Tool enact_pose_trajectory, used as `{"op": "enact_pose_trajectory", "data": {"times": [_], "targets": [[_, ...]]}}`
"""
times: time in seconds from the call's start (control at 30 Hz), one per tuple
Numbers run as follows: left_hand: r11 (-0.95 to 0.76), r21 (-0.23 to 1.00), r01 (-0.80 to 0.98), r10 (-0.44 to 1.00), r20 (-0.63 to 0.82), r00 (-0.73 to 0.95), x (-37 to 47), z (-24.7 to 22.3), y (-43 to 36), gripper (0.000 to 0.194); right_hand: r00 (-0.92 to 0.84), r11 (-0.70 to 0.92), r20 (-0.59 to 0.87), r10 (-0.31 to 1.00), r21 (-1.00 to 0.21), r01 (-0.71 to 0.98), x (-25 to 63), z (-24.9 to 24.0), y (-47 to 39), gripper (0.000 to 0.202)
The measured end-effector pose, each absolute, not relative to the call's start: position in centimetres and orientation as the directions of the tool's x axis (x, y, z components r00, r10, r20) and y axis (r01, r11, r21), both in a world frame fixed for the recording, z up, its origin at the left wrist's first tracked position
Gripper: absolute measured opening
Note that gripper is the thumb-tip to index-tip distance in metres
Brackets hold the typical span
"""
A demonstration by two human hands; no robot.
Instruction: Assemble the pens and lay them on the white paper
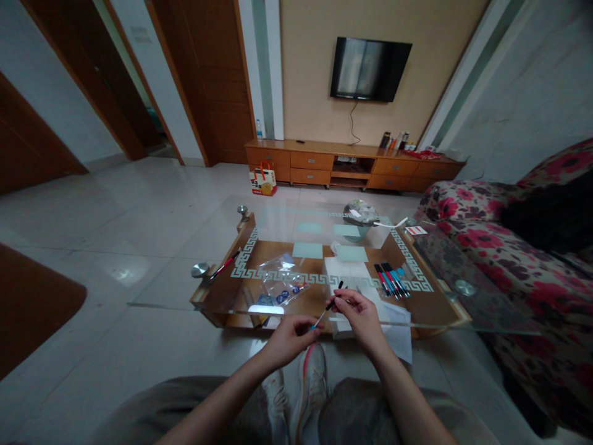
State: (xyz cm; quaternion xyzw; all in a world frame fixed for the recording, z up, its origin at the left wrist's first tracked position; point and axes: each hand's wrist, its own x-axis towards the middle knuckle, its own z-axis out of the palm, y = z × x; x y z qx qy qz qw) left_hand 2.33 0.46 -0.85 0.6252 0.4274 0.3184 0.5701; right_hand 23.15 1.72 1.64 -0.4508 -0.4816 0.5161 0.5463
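Above the near edge of the glass table (180,303), both hands hold a slim pen (323,314) that slants up to the right. My left hand (293,337) pinches its lower, bluish end. The fingers of my right hand (357,314) are closed on its dark upper part. A thin pale length shows between the hands; whether it is a bare refill I cannot tell. Several pens (391,280) with red, blue and black parts lie side by side to the right. One red and black pen (226,266) lies apart at the left.
A clear plastic bag (279,278) with blue marks lies left of my hands. White paper (398,330) shows under the glass. At the far side sit a bowl (362,213) with plastic in it and a small card (416,230). A flowered sofa (482,247) borders the right.
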Motion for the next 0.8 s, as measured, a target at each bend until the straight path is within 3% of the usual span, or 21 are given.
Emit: {"op": "enact_pose_trajectory", "data": {"times": [0.5,0.8], "targets": [[-0.039,0.985,0.168,0.901,-0.037,0.432,2.3,-1.5,0.3,0.041,-0.055,0.005,0.011,0.998,-0.996,-0.092,23.8,0.9,2.0,0.035],[-0.145,0.963,0.225,0.924,0.051,0.379,2.2,-0.6,0.7,0.021,-0.196,0.055,0.019,0.980,-0.982,0.180,24.0,0.9,1.5,0.025]]}}
